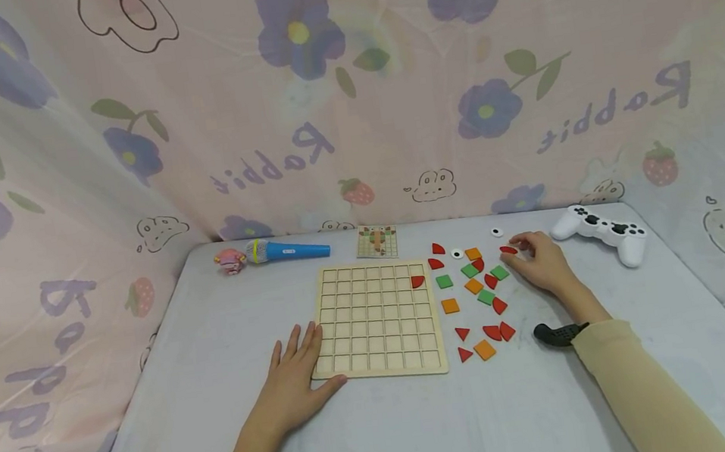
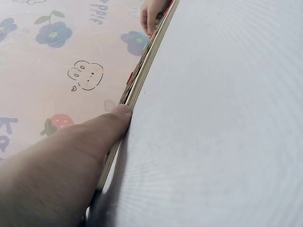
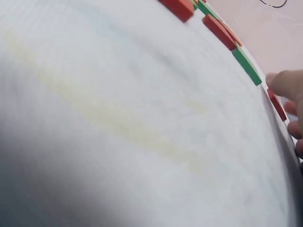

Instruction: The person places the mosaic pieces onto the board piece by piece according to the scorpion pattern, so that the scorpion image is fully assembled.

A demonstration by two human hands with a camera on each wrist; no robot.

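Head view: left hand (image 1: 293, 389) spread open at the near-left corner of the board (image 1: 377, 322), right hand (image 1: 541, 262) at a red piece (image 1: 508, 249) right of the board, grip unclear; probably picking up, next needing a secure pinch.

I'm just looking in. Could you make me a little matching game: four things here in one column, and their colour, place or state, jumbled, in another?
Things:
1. Wooden grid board
2. Microphone
3. Game controller
4. Person's left hand

Descriptions:
a. White with black buttons
b. Fingers spread, at the board's near left corner
c. Carries one red quarter-circle piece
d. Mostly blue, lying beside a pink figurine

Pairs: 1-c, 2-d, 3-a, 4-b
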